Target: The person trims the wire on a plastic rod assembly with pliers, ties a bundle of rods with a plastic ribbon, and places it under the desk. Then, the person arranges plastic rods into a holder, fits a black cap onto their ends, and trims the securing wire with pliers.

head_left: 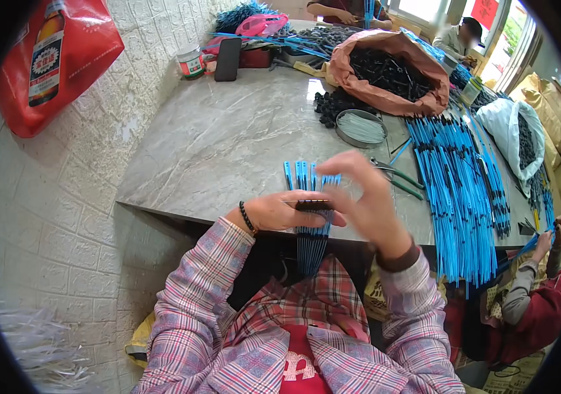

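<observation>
Blue rods in a bundle (312,248) cross the table's (228,144) near edge, flat tips over the top, lower ends below the edge. The left hand (283,213) is closed round the bundle at a black section. The right hand (375,209), blurred, is half open, thumb and fingers curved at the bundle's right side; whether it touches or holds anything, I cannot tell. If the left grip slackened, the rods could fan out or drop past the edge. Farther right, a loose pile (461,203) overhangs that same edge; a knock from the right arm could drag some off. Pliers (402,182) lie between.
</observation>
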`<state>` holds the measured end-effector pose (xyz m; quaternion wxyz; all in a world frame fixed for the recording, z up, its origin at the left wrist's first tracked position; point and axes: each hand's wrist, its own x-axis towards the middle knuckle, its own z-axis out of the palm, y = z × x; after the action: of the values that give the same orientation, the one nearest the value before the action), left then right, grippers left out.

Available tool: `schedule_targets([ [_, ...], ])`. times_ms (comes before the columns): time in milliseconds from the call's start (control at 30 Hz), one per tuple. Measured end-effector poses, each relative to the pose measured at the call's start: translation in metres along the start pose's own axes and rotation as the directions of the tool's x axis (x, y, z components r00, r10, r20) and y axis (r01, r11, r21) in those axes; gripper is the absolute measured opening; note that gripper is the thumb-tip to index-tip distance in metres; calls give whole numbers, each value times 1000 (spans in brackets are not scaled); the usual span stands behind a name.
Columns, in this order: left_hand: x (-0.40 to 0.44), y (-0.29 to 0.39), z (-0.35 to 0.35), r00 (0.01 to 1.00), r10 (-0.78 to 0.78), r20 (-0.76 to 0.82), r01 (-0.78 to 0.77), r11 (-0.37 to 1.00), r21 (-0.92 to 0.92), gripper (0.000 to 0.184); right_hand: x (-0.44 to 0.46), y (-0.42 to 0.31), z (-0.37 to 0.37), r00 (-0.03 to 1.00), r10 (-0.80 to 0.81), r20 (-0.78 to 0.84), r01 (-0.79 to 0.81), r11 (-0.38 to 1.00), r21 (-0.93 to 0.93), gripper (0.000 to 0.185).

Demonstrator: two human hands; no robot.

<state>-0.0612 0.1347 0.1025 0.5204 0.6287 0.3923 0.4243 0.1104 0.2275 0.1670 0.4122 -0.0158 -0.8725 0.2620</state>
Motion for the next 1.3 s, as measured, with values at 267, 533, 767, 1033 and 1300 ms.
schedule_targets([
  [267, 11, 16, 11, 981, 78, 179, -72, 997, -40, 40, -19, 99, 58, 957, -2, 291, -20, 997, 73, 23],
  [533, -14, -6, 37, 945, 251, 209, -304, 911, 279, 37, -31, 107, 58, 874, -107, 474, 267, 921, -283, 21],
  [767, 5, -28, 31, 929, 177, 326, -369, 343, 864, 41, -8, 125, 39, 940, 88, 329, -15, 976, -219, 25],
  [1033, 12, -31, 33, 931, 149, 332, -363, 426, 829, 54, -18, 127, 55, 912, -147, 383, 290, 891, -350, 44],
  [1300, 19, -26, 30, 922, 2, 387, -369, 304, 878, 57, -9, 154, 53, 954, -35, 296, 118, 956, -268, 41],
])
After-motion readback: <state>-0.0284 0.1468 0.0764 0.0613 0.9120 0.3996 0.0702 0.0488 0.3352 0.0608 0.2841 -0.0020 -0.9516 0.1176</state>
